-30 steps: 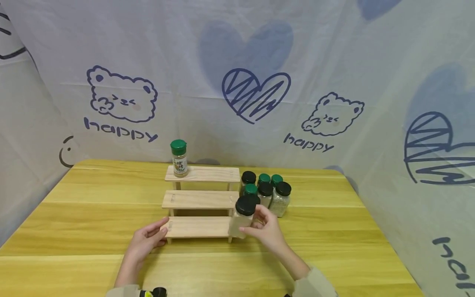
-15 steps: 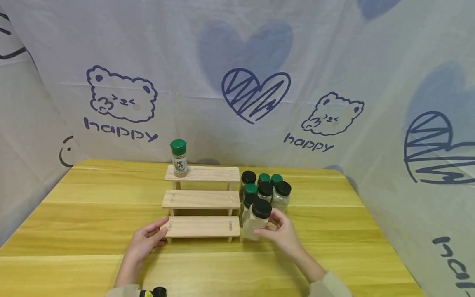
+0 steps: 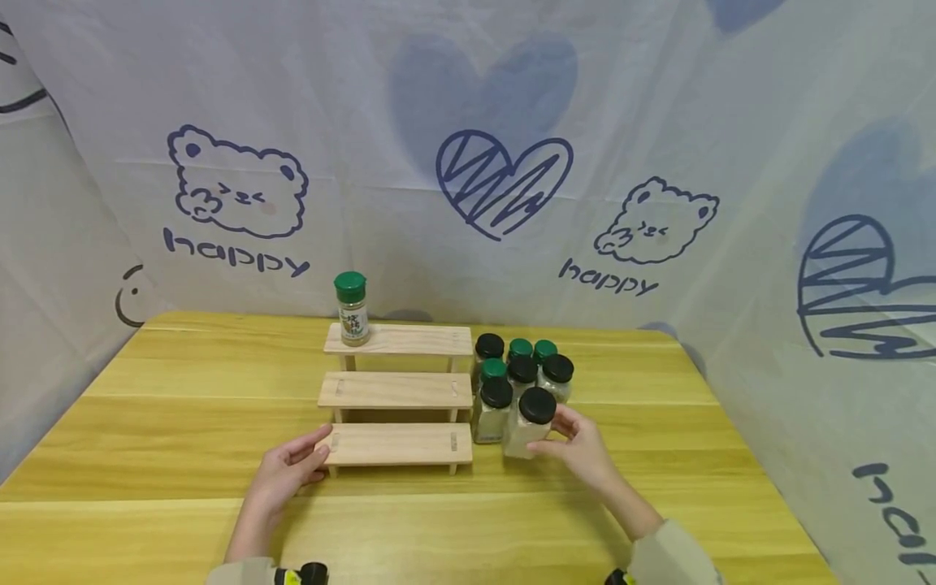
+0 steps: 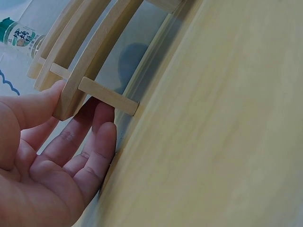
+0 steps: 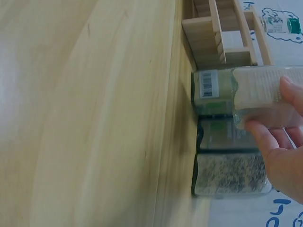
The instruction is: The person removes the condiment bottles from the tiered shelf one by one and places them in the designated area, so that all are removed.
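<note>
My right hand [image 3: 578, 448] pinches a square clear spice jar [image 3: 528, 435] with a black lid and pale contents, thumb on one side and fingers on the other. In the right wrist view that jar [image 5: 262, 97] has its base higher than the bases of the jars behind it. At the lower left end of a three-step wooden spice rack [image 3: 398, 444], my left hand [image 3: 288, 475] holds the bottom shelf, the thumb at its edge and fingers curled beneath, as the left wrist view shows. A green-capped spice bottle [image 3: 354, 321] stands on the top shelf's left end.
Right of the rack several jars stand close together, among them a black-lidded jar [image 3: 491, 418] and a green-capped bottle [image 3: 543, 351]. The wooden table [image 3: 409, 528] ends at a hanging cloth [image 3: 380, 219] printed with bears and hearts.
The jar in my right hand has moved rightward, from in front of the bottom shelf's right end to in front of the clustered jars. My left hand stays at the rack.
</note>
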The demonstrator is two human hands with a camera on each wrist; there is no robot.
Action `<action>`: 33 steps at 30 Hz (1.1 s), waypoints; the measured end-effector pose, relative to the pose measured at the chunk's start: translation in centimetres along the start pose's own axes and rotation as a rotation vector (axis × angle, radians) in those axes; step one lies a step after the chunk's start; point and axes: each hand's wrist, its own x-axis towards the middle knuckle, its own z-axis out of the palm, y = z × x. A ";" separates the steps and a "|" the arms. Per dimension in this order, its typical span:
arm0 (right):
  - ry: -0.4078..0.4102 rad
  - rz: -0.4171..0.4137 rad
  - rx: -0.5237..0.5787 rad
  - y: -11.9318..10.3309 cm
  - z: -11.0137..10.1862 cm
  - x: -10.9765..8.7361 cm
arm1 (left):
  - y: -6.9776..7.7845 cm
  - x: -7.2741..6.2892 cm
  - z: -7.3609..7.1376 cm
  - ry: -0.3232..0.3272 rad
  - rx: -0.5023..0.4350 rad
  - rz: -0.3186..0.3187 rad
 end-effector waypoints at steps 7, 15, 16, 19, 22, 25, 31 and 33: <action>0.019 0.090 -0.029 0.5 -0.5 0.5 | -0.1 0.0 0.0 0.003 -0.005 -0.008; 0.009 0.115 -0.007 1.5 -0.3 1.2 | 0.0 -0.2 0.1 0.002 -0.007 -0.013; 0.006 0.110 -0.007 1.7 -0.3 1.2 | 0.0 -0.2 0.1 0.001 -0.006 -0.013; -0.001 0.095 -0.003 2.2 -0.1 1.4 | -0.1 -0.2 0.1 0.003 -0.008 -0.014; 0.008 0.093 -0.003 2.4 0.2 1.6 | -0.1 -0.2 0.1 0.006 -0.009 -0.017; 0.033 0.096 -0.008 2.5 0.4 1.8 | -0.1 -0.1 0.0 0.006 -0.014 -0.013; 0.064 0.050 -0.026 3.0 0.5 2.0 | 0.0 0.1 -0.1 0.000 -0.029 0.006; 0.068 0.058 -0.036 3.1 0.5 2.0 | 0.0 0.1 -0.1 -0.005 -0.022 0.007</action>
